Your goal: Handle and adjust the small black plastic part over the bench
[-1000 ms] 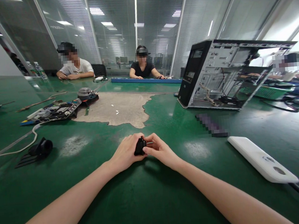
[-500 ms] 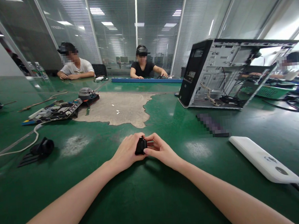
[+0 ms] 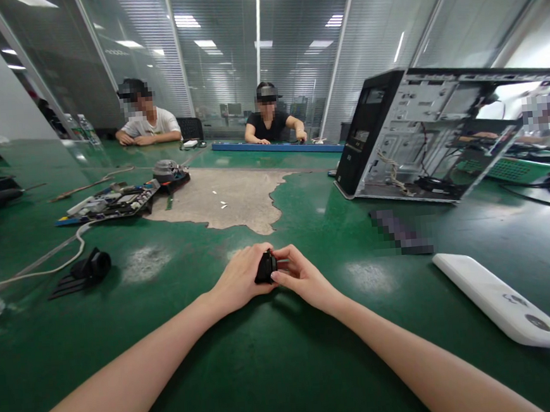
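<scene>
Between my two hands is a small black plastic part, boxy in shape; its exact kind does not show. My left hand wraps round it from the left, thumb at the near side. From the right, my right hand pinches its edge with thumb and fingers. Both hands are low over the green table, near its middle. Some of the black part is covered by my left fingers.
At right stand an open computer case and a white power bank with a cable. A blurred dark slab lies between them. On the left are a circuit board and a black strap-like piece. Two people sit across.
The whole view has shifted slightly, so everything appears a little further right. My hands keep the same hold on the black part.
</scene>
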Action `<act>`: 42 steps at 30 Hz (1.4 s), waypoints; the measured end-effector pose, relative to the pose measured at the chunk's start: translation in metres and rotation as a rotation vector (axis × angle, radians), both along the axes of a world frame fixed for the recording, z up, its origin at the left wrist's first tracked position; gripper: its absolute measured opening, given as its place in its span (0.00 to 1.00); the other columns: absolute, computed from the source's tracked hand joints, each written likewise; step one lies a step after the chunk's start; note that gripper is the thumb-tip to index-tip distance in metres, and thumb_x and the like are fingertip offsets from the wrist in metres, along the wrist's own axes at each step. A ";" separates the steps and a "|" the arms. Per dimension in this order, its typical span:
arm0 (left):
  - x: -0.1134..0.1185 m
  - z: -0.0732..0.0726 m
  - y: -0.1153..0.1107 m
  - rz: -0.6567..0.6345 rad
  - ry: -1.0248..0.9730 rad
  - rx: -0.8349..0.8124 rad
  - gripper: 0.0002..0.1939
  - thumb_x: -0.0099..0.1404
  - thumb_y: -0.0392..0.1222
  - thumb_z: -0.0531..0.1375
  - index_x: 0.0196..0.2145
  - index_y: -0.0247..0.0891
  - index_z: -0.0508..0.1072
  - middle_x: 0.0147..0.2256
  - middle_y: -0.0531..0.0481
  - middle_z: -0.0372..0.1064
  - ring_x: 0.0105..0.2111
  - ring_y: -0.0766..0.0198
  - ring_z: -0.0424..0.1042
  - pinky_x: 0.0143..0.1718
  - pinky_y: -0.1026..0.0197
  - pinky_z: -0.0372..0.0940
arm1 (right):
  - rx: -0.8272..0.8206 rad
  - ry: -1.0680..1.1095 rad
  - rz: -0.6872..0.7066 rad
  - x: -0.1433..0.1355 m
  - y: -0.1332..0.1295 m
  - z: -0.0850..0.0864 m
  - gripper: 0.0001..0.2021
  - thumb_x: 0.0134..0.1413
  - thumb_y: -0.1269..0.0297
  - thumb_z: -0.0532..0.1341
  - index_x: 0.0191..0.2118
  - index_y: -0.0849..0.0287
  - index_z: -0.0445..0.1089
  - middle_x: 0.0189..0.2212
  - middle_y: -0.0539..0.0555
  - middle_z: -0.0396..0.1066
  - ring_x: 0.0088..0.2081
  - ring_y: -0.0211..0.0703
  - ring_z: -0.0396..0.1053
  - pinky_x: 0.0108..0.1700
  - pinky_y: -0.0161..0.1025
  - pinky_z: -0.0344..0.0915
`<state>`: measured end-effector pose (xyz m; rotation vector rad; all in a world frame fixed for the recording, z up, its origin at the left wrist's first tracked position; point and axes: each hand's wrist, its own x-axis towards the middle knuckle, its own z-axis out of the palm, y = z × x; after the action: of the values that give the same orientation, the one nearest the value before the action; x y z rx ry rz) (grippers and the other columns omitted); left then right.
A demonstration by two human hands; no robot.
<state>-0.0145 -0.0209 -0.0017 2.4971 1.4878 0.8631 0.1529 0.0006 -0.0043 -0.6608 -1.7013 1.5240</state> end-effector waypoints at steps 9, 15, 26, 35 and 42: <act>0.000 -0.001 0.001 -0.002 -0.027 0.004 0.27 0.53 0.44 0.61 0.48 0.41 0.55 0.41 0.47 0.64 0.39 0.54 0.65 0.38 0.55 0.59 | 0.011 -0.016 -0.068 -0.003 0.002 -0.003 0.13 0.46 0.61 0.61 0.39 0.54 0.60 0.37 0.50 0.64 0.37 0.38 0.66 0.39 0.39 0.65; -0.001 -0.001 0.000 -0.004 -0.004 0.000 0.27 0.52 0.43 0.61 0.48 0.40 0.55 0.41 0.47 0.64 0.38 0.55 0.65 0.38 0.55 0.59 | -0.018 0.012 0.010 0.000 0.002 -0.002 0.15 0.45 0.63 0.63 0.39 0.56 0.60 0.38 0.51 0.65 0.44 0.40 0.66 0.50 0.45 0.60; 0.001 -0.001 0.001 0.005 -0.010 -0.007 0.27 0.52 0.44 0.62 0.48 0.41 0.55 0.41 0.47 0.64 0.38 0.54 0.65 0.38 0.55 0.59 | -0.015 0.023 -0.048 -0.001 0.001 -0.002 0.12 0.45 0.62 0.62 0.35 0.55 0.60 0.35 0.49 0.64 0.38 0.39 0.67 0.39 0.39 0.66; 0.000 0.001 0.000 0.002 0.004 -0.011 0.28 0.51 0.41 0.62 0.48 0.41 0.55 0.41 0.47 0.63 0.38 0.54 0.65 0.38 0.55 0.59 | 0.029 0.068 0.046 0.001 0.000 -0.001 0.14 0.44 0.70 0.62 0.38 0.55 0.59 0.40 0.50 0.62 0.48 0.39 0.62 0.54 0.44 0.56; 0.001 0.001 0.000 0.002 0.010 -0.003 0.27 0.52 0.43 0.61 0.48 0.40 0.55 0.42 0.46 0.63 0.39 0.54 0.64 0.38 0.55 0.59 | -0.022 0.014 -0.032 -0.003 -0.003 -0.001 0.10 0.46 0.65 0.61 0.35 0.55 0.58 0.33 0.48 0.63 0.36 0.37 0.67 0.40 0.39 0.65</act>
<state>-0.0136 -0.0213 -0.0007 2.5021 1.4940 0.8494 0.1502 -0.0025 -0.0051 -0.6840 -1.6585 1.5232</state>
